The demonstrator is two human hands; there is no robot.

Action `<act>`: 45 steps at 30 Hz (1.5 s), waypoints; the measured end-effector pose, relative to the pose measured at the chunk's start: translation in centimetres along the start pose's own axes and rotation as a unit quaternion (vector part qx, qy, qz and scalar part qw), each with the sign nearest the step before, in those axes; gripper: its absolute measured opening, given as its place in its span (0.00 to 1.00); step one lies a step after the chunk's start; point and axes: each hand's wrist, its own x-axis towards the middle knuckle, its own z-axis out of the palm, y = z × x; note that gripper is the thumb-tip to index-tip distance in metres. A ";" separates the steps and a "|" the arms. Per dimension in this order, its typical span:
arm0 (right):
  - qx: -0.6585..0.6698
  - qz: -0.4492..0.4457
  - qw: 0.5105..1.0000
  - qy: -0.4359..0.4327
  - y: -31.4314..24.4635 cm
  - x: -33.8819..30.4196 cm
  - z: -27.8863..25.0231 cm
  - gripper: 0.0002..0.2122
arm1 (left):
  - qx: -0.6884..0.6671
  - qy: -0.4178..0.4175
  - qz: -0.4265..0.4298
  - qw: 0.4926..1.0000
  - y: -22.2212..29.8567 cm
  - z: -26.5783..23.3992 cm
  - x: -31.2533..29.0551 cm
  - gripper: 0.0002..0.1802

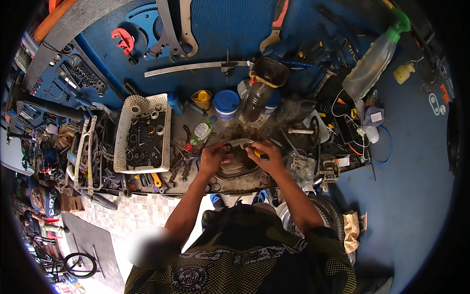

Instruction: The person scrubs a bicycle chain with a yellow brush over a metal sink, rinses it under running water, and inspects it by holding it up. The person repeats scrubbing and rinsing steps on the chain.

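Observation:
Over an oval metal tray (239, 175) on the workbench, both my hands work close together. My right hand (270, 158) is closed round a tool with a yellow-and-black handle (262, 155); its working end points left and is too small to name. Across from it, my left hand (212, 159) is closed with curled fingers at the tray's left rim. A small dark piece shows by its fingertips, but its kind cannot be made out. The tray's inside looks brown and dirty.
Left stands a white perforated basket (118, 147) of small metal parts. Behind the tray are a blue-lidded tub (226, 104), a yellow cup (201, 99) and a small clear bottle (202, 131). A green-topped spray bottle (370, 66) hangs right. Loose tools line the bench's front edge.

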 end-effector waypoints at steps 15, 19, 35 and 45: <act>-0.166 0.020 0.976 -0.137 2.2 -3.4 -1.7 0.12 | -0.051 -0.057 0.018 0.997 -1.5 -0.1 -0.2 0.20; -0.126 0.100 0.982 -0.101 2.4 -3.2 -1.1 0.12 | -0.091 -0.028 0.002 0.995 -0.9 0.0 -0.5 0.19; 0.092 -0.068 0.993 -0.032 -2.6 0.5 -0.9 0.08 | -0.047 0.021 -0.038 0.998 0.7 0.8 -0.7 0.10; 0.057 -0.095 0.994 0.003 -1.8 -0.1 -0.7 0.10 | -0.063 0.023 -0.028 0.997 0.7 1.3 -0.5 0.10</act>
